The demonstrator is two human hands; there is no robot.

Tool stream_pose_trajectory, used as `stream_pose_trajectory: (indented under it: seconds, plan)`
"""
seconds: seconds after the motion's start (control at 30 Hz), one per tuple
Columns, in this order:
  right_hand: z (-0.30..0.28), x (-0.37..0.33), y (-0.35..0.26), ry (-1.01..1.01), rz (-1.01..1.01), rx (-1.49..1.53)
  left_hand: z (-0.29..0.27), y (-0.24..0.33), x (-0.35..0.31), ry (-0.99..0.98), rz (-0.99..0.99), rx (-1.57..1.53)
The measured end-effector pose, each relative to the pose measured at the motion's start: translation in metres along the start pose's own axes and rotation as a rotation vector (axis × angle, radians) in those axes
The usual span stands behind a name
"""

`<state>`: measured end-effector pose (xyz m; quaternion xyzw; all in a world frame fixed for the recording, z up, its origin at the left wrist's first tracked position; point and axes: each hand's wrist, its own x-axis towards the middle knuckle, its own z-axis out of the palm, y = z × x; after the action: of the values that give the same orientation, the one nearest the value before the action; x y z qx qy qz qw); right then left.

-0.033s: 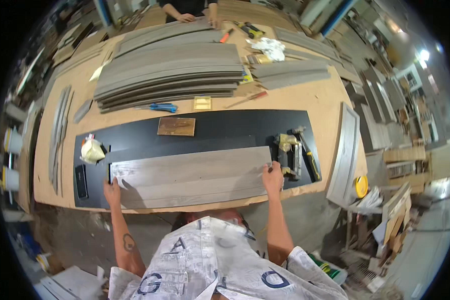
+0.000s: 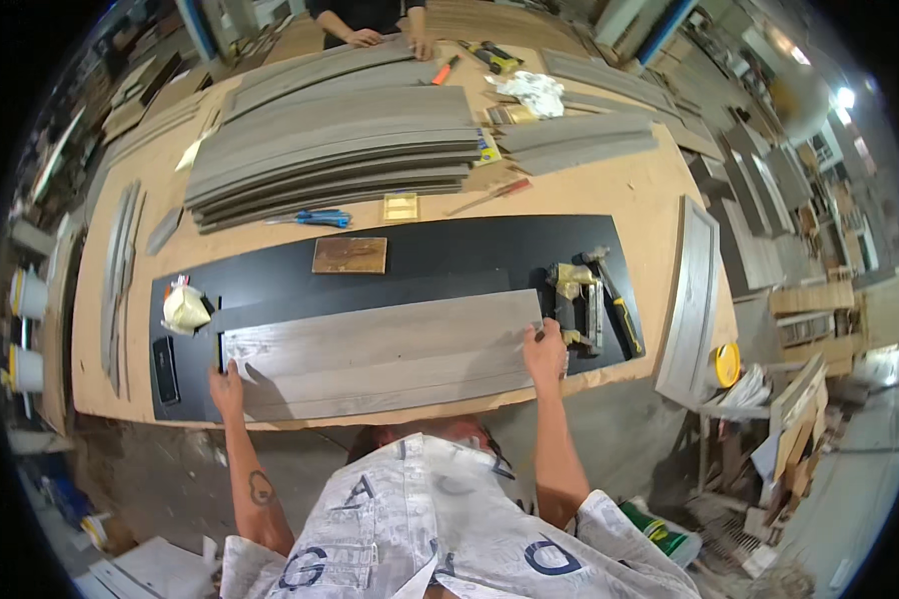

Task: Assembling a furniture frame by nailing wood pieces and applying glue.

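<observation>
A long grey wood-grain panel (image 2: 390, 354) lies across the black sheet (image 2: 410, 255) at the near side of the workbench. My left hand (image 2: 227, 389) closes on its left end, thumb on top. At the opposite end, my right hand (image 2: 543, 354) grips the edge with fingers curled; the undersides of both hands are hidden. Just right of my right hand lie a nail gun (image 2: 581, 299) and a hammer (image 2: 617, 299). Beyond my left hand are a black phone (image 2: 166, 369) and a cream-coloured bundle (image 2: 185, 307). A small brown wood block (image 2: 350, 255) rests behind the panel.
Stacked grey panels (image 2: 335, 140) fill the middle of the bench. Blue-handled tools (image 2: 322, 218), a yellow box (image 2: 401, 207) and a red-handled screwdriver (image 2: 489, 196) lie before them. A framed panel (image 2: 687, 299) leans at the right edge. Another person's hands (image 2: 365, 38) touch panels opposite.
</observation>
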<state>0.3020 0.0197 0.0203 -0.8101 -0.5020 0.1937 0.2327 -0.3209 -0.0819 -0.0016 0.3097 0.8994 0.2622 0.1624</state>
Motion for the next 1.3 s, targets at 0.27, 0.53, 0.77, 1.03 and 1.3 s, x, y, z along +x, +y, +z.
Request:
stream_pose_trajectory:
  seconds: [0.27,0.53,0.77,1.03,1.3]
  plan:
    - [-0.007,0.004,-0.005,0.048,-0.037,-0.04,-0.007,0.037,-0.015,0.114,-0.009,0.156]
    - [-0.007,0.013,-0.016,-0.039,0.079,-0.029,-0.008,0.027,0.001,0.053,-0.02,0.05]
    - [-0.009,0.0,-0.014,-0.01,0.081,-0.077,-0.01,0.016,-0.008,0.009,0.039,-0.011]
    - [-0.041,-0.024,0.057,-0.168,-0.069,0.342,0.066,0.111,-0.046,-0.027,0.559,-0.082]
    - [-0.066,-0.046,0.085,0.013,-0.171,0.133,0.21,0.361,-0.234,-0.777,1.09,-0.097]
